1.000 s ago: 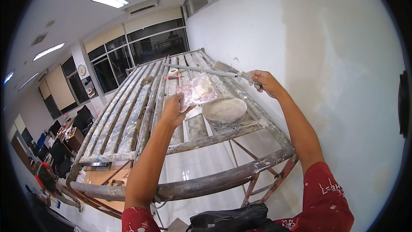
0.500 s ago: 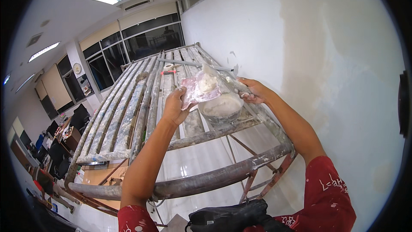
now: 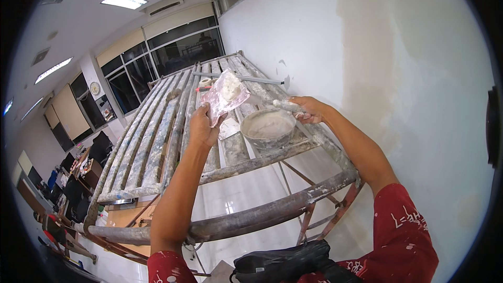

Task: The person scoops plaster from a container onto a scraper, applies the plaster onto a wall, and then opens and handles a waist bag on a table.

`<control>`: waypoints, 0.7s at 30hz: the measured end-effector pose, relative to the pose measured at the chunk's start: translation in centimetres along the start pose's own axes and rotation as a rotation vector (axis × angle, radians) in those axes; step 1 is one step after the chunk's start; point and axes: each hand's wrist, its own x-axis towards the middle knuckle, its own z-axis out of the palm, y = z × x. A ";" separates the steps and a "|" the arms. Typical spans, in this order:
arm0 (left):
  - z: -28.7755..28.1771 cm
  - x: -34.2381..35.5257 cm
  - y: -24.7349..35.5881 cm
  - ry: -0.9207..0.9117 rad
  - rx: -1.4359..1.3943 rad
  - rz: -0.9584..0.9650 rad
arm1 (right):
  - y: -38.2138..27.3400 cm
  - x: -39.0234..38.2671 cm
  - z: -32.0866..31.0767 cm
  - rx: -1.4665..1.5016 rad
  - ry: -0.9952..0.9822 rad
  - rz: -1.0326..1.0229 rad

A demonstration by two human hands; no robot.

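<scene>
Both hands are full, set around a bucket (image 3: 267, 140) of pale paste that rests on the slatted platform (image 3: 152, 149). Taking the bucket as the clock's centre, the left hand (image 3: 204, 126) sits at nine, its forearm rising from between seven and eight, fingers closed on the near edge of a pinkish sheet (image 3: 216, 104) heaped with white paste, held at ten. At two, the right hand (image 3: 313, 110) wraps a scraper (image 3: 287, 106), forearm slanting in from four, elbow bent.
</scene>
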 end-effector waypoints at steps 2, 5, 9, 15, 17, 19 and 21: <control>-0.2 -0.1 0.4 0.021 0.052 0.006 | -0.7 -0.7 0.7 0.056 0.136 -0.117; 0.3 -0.3 -0.4 0.046 0.075 -0.015 | -2.0 -1.9 0.4 0.026 0.171 -0.221; 1.2 -1.5 -0.6 0.001 0.044 -0.080 | -0.8 -0.7 2.6 -0.028 0.180 -0.417; 2.6 -2.6 0.5 0.016 -0.051 -0.057 | -0.4 -0.9 6.1 -0.366 0.083 -0.739; 2.9 -2.9 1.0 0.027 -0.080 -0.050 | -0.3 -1.4 7.0 -0.445 0.090 -0.747; 2.5 -2.6 1.2 0.036 -0.076 -0.043 | 0.0 -1.3 7.3 -0.521 0.101 -0.759; 2.8 -2.7 1.0 0.038 -0.077 -0.044 | 0.4 -1.0 7.0 -0.464 0.085 -0.683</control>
